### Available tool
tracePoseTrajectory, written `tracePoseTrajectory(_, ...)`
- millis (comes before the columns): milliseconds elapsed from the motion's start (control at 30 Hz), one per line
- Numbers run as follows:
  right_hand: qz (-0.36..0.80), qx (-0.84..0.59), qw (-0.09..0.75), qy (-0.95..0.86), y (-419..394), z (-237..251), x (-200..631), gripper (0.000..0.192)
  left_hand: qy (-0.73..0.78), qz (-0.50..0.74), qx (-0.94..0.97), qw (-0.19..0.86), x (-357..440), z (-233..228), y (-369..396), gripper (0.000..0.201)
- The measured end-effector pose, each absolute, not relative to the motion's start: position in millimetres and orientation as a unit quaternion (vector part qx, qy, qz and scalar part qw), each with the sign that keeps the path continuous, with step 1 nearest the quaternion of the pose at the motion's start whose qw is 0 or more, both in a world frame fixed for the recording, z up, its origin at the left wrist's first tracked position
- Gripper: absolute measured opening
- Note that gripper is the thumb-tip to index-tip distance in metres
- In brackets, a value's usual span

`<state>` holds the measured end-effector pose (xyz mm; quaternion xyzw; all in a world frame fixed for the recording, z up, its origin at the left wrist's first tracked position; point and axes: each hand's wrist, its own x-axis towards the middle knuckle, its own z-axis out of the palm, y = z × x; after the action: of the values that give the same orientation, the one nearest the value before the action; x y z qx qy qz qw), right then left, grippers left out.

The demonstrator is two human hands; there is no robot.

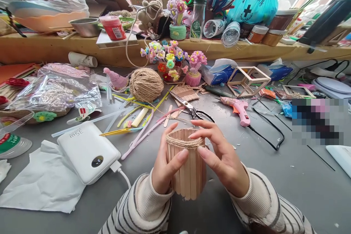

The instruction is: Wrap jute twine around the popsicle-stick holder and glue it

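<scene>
Between my hands is a round cup made of upright wooden craft sticks (189, 175), with jute twine (175, 142) wound around its rim. My left hand (166, 168) wraps the cup's left side, its thumb pressed on the front just below the twine. On the right, my right hand (225, 157) pinches the twine-wrapped rim between thumb and fingers. Scissors (189, 106) lie partly open just behind the cup. A ball of jute twine (146, 85) sits farther back, and a thin strand runs from it toward the cup.
A pink glue gun (238, 109) with a black cord lies to the right. A white power bank (87, 151) rests on the left beside a white tissue (44, 179). Loose craft sticks (183, 93), pipe cleaners and a wooden frame (248, 80) are spread behind. Pipe-cleaner flowers (170, 58) stand near the ledge.
</scene>
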<state>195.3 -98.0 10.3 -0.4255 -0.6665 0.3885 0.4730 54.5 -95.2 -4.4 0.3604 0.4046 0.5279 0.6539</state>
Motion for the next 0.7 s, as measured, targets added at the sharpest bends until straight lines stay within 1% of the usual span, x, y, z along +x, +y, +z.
tracePoseTrajectory(100,0.382,-0.429,0.469,-0.670,-97.1,9.8,194.5,0.018,0.409,0.529,0.370,0.645,53.4,-2.3,-94.2,0.076)
tracePoseTrajectory(167,0.378,-0.430,0.467,-0.674,-96.8,9.5,193.9,0.019,0.424,0.527,0.379,0.631,52.7,0.6,-93.4,0.075)
tracePoseTrajectory(333,0.376,-0.425,0.468,-0.677,-96.8,9.5,192.7,0.019,0.451,0.521,0.396,0.606,51.3,7.1,-91.6,0.064)
tracePoseTrajectory(433,0.371,-0.422,0.470,-0.681,-96.8,10.3,191.9,0.019,0.441,0.527,0.418,0.594,49.8,6.2,-89.9,0.055)
tracePoseTrajectory(533,0.364,-0.414,0.469,-0.690,-96.7,11.0,191.0,0.020,0.428,0.537,0.441,0.578,47.9,4.3,-88.2,0.050)
tracePoseTrajectory(600,0.359,-0.413,0.469,-0.694,-96.6,11.2,190.3,0.020,0.429,0.540,0.451,0.567,47.1,4.4,-87.8,0.051)
tracePoseTrajectory(700,0.353,-0.414,0.468,-0.696,-96.9,11.8,189.1,0.019,0.448,0.529,0.452,0.562,46.9,6.8,-88.3,0.058)
